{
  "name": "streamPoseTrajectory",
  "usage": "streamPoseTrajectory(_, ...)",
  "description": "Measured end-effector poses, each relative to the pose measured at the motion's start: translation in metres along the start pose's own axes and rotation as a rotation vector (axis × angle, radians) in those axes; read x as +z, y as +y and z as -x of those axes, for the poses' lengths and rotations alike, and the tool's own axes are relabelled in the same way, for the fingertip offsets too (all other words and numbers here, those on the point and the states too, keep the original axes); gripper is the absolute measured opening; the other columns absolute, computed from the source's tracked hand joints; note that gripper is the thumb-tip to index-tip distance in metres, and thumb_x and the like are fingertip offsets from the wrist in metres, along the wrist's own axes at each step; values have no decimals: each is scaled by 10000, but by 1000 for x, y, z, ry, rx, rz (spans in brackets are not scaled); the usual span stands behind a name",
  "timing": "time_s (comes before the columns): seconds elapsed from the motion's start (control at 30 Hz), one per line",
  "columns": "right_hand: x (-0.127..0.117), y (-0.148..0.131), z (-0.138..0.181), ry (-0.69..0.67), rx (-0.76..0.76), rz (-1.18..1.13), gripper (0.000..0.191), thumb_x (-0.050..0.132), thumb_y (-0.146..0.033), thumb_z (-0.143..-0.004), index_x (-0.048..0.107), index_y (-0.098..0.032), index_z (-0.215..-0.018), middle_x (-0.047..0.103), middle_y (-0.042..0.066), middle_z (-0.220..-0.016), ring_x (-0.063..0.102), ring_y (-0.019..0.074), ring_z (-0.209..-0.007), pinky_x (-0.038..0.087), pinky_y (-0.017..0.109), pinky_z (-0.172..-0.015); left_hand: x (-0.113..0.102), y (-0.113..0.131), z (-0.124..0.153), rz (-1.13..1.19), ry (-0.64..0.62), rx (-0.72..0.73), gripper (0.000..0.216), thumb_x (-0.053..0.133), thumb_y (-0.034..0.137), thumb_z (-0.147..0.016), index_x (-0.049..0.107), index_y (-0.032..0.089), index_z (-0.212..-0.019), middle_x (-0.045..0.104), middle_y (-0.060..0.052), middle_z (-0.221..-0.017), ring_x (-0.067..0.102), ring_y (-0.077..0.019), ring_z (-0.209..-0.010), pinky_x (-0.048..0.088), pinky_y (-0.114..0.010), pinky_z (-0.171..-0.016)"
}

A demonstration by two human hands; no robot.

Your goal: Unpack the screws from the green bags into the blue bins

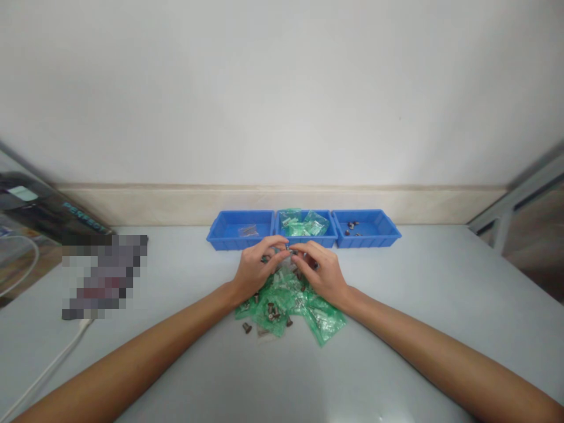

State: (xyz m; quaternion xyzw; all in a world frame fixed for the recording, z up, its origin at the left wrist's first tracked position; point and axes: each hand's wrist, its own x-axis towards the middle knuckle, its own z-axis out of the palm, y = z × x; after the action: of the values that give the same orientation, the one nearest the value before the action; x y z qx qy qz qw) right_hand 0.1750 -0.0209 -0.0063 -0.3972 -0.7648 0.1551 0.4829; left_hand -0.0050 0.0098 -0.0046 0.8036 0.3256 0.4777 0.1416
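My left hand [258,267] and my right hand [319,270] meet over a pile of small green plastic bags [288,302] holding metal screws. Both hands are closed in a pinch on one small bag [286,254] held between the fingertips, just above the pile. A loose screw [247,328] lies on the table at the pile's near left edge. Behind the hands stand three blue trays in a row: the left tray [240,232] holds a clear bag, the middle tray [308,238] holds green bags, the right tray [368,232] holds a few loose screws.
A grey table [396,305] runs to a white wall. A blurred object [103,276] sits at the left with a white cable [48,370] leading off it. A dark machine [39,217] is at the far left, a metal frame [515,205] at the right.
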Motion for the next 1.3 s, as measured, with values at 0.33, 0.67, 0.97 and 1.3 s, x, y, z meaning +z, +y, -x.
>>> streamPoseTrajectory(0.33,1,-2,-1,21,43,-4,141,566,-271,-916,673,-182,-936,655,39,-779,588,160,-680,465,275,-648,-1,1,-2,-4,4,74,262,565,407,-909,620,170,-1005,700,16,-715,548,-65,-441,494,-187,-574)
streamPoseTrajectory(0.67,1,1,-1,30,31,-17,234,487,-294,-962,672,-184,-871,655,40,-773,594,164,-709,461,279,-688,-2,1,-3,-12,-7,147,164,608,297,-892,675,159,-951,710,-50,-870,597,-100,-620,487,-202,-583)
streamPoseTrajectory(0.97,1,1,-2,32,55,8,280,445,-294,-977,682,-179,-883,654,44,-770,603,168,-715,452,282,-675,-2,6,-3,-55,32,100,155,609,293,-886,652,149,-922,728,-45,-862,555,-69,-504,500,-191,-563)
streamPoseTrajectory(1.3,0,-2,-2,48,64,4,262,446,-276,-968,677,-188,-882,669,50,-790,612,180,-727,458,296,-690,-3,7,-2,-44,48,77,131,584,254,-886,650,155,-942,745,-45,-895,570,-66,-491,507,-185,-557)
